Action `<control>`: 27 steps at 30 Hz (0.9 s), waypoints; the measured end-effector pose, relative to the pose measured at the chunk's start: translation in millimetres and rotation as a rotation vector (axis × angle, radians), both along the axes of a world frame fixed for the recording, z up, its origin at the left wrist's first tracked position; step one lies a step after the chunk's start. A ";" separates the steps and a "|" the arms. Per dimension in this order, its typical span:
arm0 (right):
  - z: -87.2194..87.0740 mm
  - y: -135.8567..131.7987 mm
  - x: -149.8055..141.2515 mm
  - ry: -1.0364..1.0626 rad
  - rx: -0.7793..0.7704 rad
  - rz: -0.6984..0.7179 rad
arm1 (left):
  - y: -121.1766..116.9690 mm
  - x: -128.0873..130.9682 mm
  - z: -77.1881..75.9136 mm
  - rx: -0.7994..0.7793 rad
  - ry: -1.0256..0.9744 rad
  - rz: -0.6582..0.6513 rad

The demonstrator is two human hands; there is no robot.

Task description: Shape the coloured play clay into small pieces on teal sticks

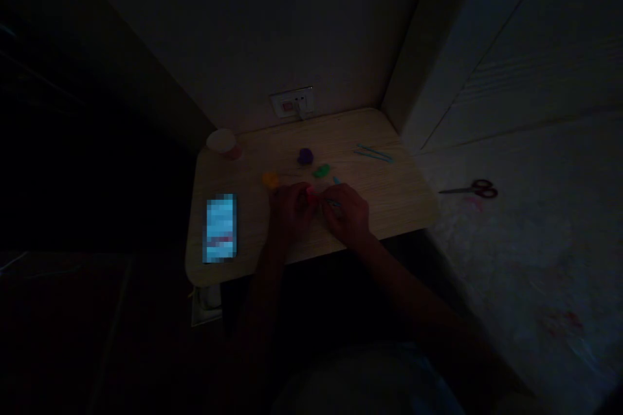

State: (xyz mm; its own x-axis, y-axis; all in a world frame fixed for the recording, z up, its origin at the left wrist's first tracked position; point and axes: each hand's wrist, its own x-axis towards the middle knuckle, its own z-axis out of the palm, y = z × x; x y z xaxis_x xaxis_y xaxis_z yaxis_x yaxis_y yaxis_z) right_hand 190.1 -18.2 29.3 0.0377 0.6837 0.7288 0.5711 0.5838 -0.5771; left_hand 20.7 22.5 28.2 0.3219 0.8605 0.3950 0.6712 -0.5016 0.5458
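The room is very dim. My left hand [291,207] is closed around a small pink-red piece [310,194], whose kind I cannot make out. Close beside it, my right hand [349,213] pinches a thin, pale stick-like tool [332,202] that points toward the pink-red piece. A light blue tip [336,180] shows just above my right fingers; I cannot tell whether it belongs to that tool. Beyond my hands lie a small orange piece [270,179], a green piece [321,171] and a dark purple piece [305,156].
A lit phone [220,228] lies left on the small wooden table [253,253]. A paper cup [224,144] stands at the back left. Thin blue sticks [372,153] lie back right. Scissors [481,189] rest on the pale surface at right. A wall socket [293,102] holds a plug.
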 end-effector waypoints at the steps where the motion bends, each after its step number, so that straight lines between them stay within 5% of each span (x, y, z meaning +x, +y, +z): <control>1: 0.0 -0.1 0.0 0.006 0.005 -0.001 | 0.0 0.2 0.2 -0.003 -0.003 0.001; 27: -2.0 0.2 0.8 0.000 0.000 0.006 | -0.3 -0.6 -0.7 -0.016 0.015 -0.005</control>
